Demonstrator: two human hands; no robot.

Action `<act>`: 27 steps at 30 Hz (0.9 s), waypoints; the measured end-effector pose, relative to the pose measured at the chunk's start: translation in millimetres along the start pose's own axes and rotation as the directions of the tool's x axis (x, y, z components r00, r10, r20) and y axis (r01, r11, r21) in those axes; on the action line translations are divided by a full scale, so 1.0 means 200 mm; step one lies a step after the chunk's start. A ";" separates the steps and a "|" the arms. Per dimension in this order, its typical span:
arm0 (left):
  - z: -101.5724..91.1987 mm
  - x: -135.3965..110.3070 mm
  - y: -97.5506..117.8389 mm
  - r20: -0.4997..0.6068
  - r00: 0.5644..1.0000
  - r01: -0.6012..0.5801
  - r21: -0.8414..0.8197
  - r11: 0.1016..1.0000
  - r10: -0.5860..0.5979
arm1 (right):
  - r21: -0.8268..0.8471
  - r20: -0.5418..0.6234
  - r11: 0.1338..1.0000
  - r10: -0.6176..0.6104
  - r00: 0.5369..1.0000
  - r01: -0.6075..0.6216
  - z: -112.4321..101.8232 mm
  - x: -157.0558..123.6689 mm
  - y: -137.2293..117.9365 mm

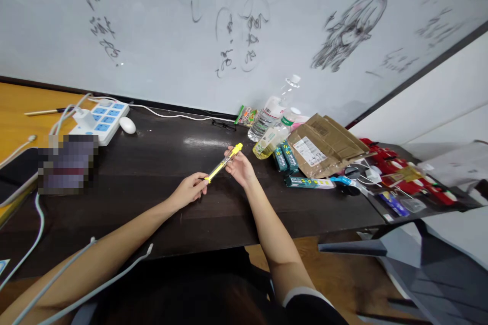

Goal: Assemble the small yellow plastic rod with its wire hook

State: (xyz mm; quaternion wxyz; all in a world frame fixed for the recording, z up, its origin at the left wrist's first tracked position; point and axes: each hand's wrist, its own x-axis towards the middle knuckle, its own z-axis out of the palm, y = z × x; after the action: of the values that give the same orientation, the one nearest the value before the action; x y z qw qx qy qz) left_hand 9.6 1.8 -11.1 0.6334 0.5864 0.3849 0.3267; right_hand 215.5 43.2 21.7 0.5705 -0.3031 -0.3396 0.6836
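A slim yellow stick-shaped object [218,168], with a pale or clear stretch along its middle, is held slantwise above the dark table; its exact kind is hard to make out. My left hand [190,190] pinches its lower end between thumb and fingers. Around its upper end, just below the yellow tip, curl the fingers of my right hand [240,166]. Both forearms reach in from the table's front edge. Part of the object is hidden behind the fingertips.
Left are a white power strip [110,119], a white mouse [127,125], a phone [19,172] and loose cables. Rightward stand a large water bottle [267,117] and a bottle of yellow liquid [269,142], beside green boxes [307,183] and a cardboard parcel [324,142]. Glasses [224,125] lie behind.
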 end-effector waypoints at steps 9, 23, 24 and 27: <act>-0.01 -0.01 -0.01 0.125 0.991 0.036 0.114 0.993 -0.050 | -0.131 -0.073 0.982 -0.143 0.987 0.132 -0.03 0.02 0.02; 0.03 -0.07 0.05 0.374 0.927 -0.033 0.127 0.991 -0.017 | -0.079 -0.423 0.974 -0.225 0.878 0.212 -0.19 0.10 -0.02; 0.03 -0.08 0.05 0.372 0.928 -0.034 0.133 0.991 -0.018 | -0.077 -0.427 0.973 -0.230 0.875 0.218 -0.19 0.10 -0.03; 0.03 -0.07 0.04 0.357 0.934 -0.050 0.142 0.989 -0.004 | -0.092 -0.388 0.973 -0.233 0.892 0.214 -0.17 0.09 0.00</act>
State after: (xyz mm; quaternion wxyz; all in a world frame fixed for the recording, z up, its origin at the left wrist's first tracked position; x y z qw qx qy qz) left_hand 7.6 -13.1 -1.0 0.6434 0.6858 0.2802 0.1931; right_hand 240.4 65.9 1.9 0.6949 -0.4073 -0.2655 0.5298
